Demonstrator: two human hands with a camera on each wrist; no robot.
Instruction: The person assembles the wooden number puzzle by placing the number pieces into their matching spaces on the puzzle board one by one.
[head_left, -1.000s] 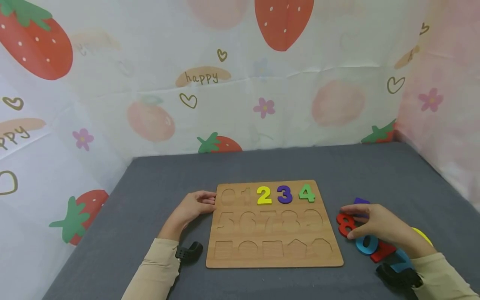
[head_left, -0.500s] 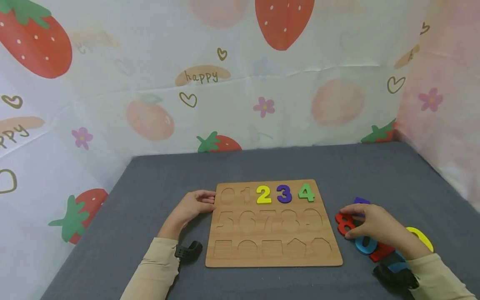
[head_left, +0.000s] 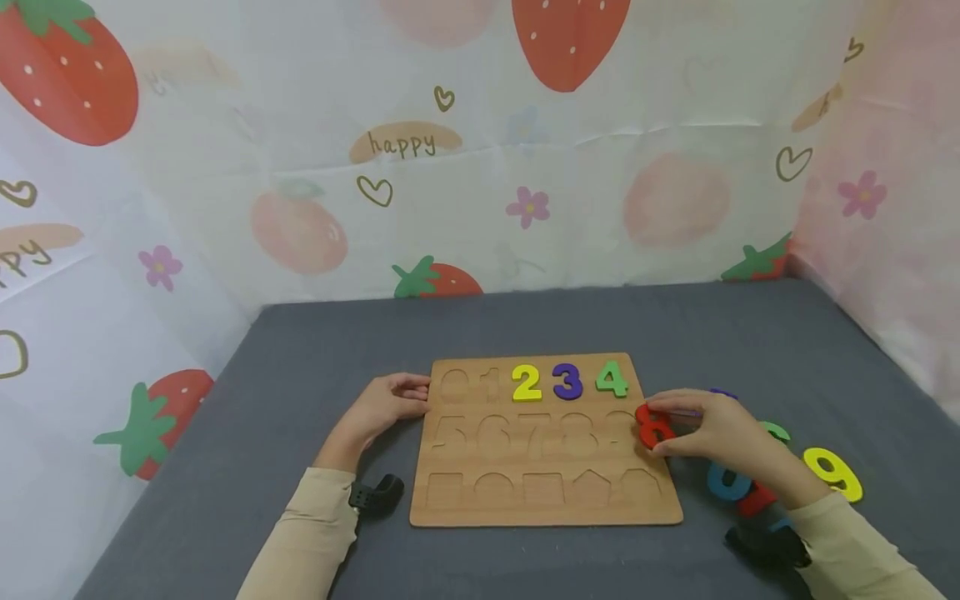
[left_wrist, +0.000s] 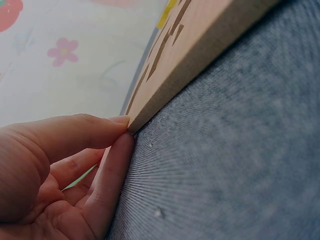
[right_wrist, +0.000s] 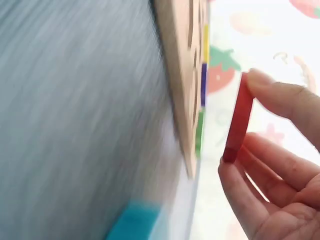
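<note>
My right hand (head_left: 712,429) pinches a red number 8 (head_left: 653,427) between thumb and fingertips, above the right edge of the wooden number puzzle board (head_left: 547,521). In the right wrist view the red 8 (right_wrist: 239,120) appears edge-on, lifted off the board. With thumb and finger, my left hand (head_left: 384,408) grips the board's left edge; the left wrist view shows these fingertips at the board's side (left_wrist: 175,75). A yellow 2 (head_left: 527,383), a purple 3 (head_left: 567,382) and a green 4 (head_left: 612,379) sit in the top row, while the other outlines hold no pieces.
Right of the board lie a yellow 9 (head_left: 834,475), a blue piece (head_left: 727,482), a red piece (head_left: 756,500) and a green piece (head_left: 776,432), some partly under the right arm. Grey cloth (head_left: 360,333) covers the table, with a printed curtain (head_left: 465,225) behind.
The right hand has lifted the red 8 from the loose pieces and carried it left to the board's right edge. More of the yellow 9 shows. The left hand stays at the board.
</note>
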